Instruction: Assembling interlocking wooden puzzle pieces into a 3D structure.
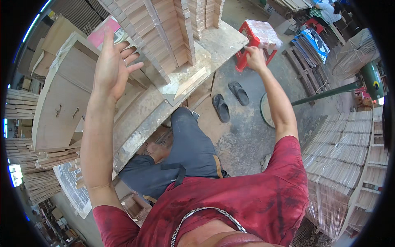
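Observation:
My left hand (112, 68) is raised at the left of the workbench with its fingers spread and nothing in it. Just right of it stand tall stacks of flat wooden pieces (164, 33) on the bench. A pale wooden strip (191, 83) lies at the foot of the stacks, near the bench edge. My right hand (256, 58) is stretched out to the right, overlapping the red stool (242, 61) with the plastic-wrapped top. Its fingers are curled closed; whether they grip anything is hidden, and I cannot tell whether the hand touches the stool.
The scuffed workbench (142, 123) runs diagonally before my legs. A curved wooden panel (61, 99) stands at the left. Black slippers (221, 109) lie on the floor. Wrapped wood stacks (335, 164) and a green fan (372, 84) stand at the right. Another person (328, 12) is far right.

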Demonstrator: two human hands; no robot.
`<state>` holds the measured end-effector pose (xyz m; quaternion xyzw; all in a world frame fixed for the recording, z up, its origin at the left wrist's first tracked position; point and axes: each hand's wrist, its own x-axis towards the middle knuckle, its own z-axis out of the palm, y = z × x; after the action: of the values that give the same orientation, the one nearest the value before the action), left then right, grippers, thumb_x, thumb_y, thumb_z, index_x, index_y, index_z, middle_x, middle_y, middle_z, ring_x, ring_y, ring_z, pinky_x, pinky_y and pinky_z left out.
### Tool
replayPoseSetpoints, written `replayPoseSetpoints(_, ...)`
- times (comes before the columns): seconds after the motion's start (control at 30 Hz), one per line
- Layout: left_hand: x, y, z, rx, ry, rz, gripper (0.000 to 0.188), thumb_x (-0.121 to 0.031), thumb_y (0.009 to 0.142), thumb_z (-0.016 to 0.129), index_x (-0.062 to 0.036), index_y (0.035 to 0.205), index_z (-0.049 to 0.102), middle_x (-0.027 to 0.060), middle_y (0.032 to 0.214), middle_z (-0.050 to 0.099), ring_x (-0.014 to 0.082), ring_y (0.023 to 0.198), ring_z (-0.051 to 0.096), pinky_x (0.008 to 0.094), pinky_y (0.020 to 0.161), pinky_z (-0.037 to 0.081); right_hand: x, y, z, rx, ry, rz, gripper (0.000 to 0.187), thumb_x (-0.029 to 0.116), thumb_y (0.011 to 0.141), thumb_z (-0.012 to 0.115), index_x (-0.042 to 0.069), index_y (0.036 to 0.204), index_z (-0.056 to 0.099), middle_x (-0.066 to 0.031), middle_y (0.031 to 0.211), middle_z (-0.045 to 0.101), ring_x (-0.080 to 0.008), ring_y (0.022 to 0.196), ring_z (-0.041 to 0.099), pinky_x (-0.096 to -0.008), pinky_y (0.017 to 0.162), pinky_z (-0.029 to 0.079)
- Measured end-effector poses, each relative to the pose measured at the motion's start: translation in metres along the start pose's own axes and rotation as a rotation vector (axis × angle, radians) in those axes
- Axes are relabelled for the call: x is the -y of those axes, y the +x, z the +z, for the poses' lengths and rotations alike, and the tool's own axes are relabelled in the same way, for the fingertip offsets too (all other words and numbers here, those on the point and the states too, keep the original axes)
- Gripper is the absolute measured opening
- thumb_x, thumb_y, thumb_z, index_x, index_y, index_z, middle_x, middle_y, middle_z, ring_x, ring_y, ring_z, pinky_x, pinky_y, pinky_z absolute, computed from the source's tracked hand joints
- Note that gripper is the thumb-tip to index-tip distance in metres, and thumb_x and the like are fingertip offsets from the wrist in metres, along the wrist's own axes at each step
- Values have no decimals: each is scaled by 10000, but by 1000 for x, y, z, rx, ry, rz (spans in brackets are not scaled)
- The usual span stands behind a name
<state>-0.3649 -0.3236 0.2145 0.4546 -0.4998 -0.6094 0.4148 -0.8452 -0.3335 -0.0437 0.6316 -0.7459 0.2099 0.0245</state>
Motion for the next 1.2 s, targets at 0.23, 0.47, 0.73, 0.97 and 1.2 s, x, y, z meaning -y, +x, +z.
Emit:
replayPoseSetpoints(0.23,10,-10,7,-60,11,8,1053,-725,1004,307,201,1496,210,394,1525,301,464,1429,348,521,1103,399,23,5,62,-89,-112,-46,411,363,951,598,155,1299,667,-185,1473,505,-422,1370,429,-496,1143,361)
replayPoseSetpoints(0.47,15,-19,0,-76,21,-6,1087,-717,1004,322,226,1499,102,442,1526,216,474,1444,320,517,1117,396,40,-3,62,-133,-66,-118,432,331,897,685,179,1300,669,-187,1463,516,-419,1371,430,-510,1149,335)
replayPoseSetpoints(0.73,39,-87,-22,-71,-12,14,949,-650,1048,292,177,1509,219,357,1509,379,375,1421,416,464,1110,415,36,-59,70,-40,870,340,534,26,803,652,77,1335,625,-146,1301,619,-279,1144,599,-376,990,485)
replayPoseSetpoints(0.97,87,-171,-60,-141,-79,-10,804,-569,1082,279,114,1504,306,314,1469,459,372,1376,474,473,1103,423,69,-66,89,195,1451,877,640,-61,855,540,35,1477,424,-49,973,547,-189,810,562,-465,849,562)
replayPoseSetpoints(1.2,117,-246,-121,-390,-256,-83,762,-542,1085,315,81,1523,279,316,1470,453,386,1357,490,490,1101,430,92,-13,101,94,1805,951,310,88,945,496,47,1240,584,-57,984,601,-230,923,588,-413,903,511)
